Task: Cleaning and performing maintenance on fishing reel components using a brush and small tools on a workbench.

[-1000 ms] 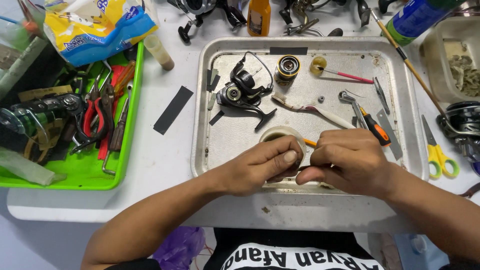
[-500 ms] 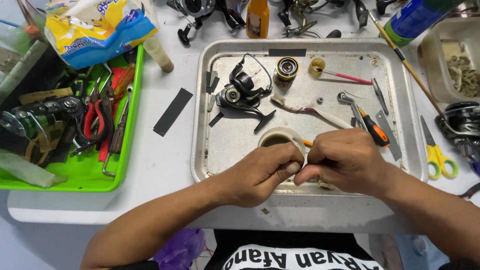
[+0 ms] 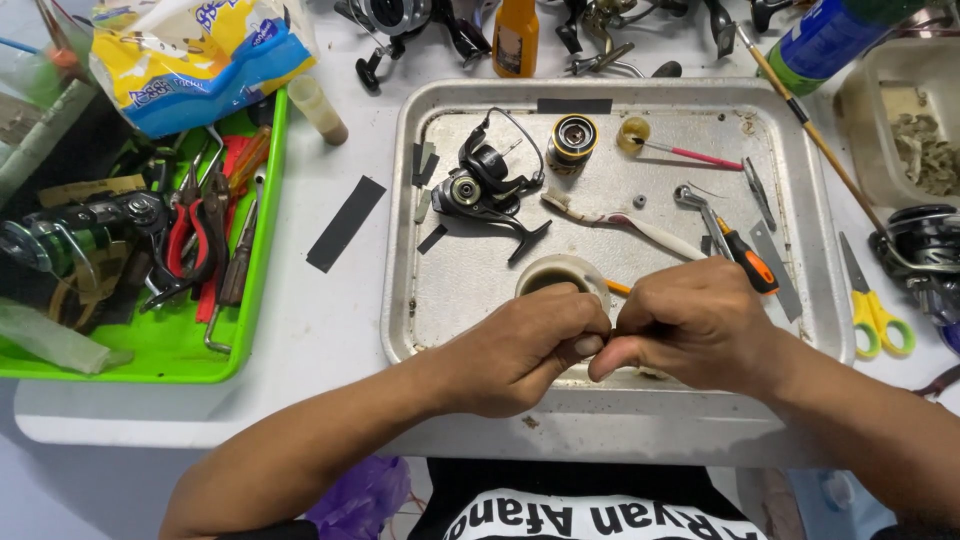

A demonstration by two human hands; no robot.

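Note:
My left hand (image 3: 525, 345) and my right hand (image 3: 695, 320) meet fingertip to fingertip over the near edge of a metal tray (image 3: 410, 300). Both are pinched together on something small that the fingers hide. Just beyond them stands a small round pot (image 3: 560, 272) of brownish liquid. A black fishing reel body (image 3: 485, 185) lies further back in the tray, with a gold-rimmed spool (image 3: 572, 138), a worn toothbrush (image 3: 620, 222) and an orange-handled screwdriver (image 3: 745, 260) around it.
A green tray (image 3: 170, 345) at the left holds pliers (image 3: 190, 235), another reel and hand tools. A black strip (image 3: 345, 222) lies on the table between the trays. Yellow-handled scissors (image 3: 870, 310) and a dark reel (image 3: 925, 245) lie at the right. Bottles and reel parts line the far edge.
Both hands have drawn slightly toward me, off the small pot, so more of its rim shows. The fingers stay pinched together.

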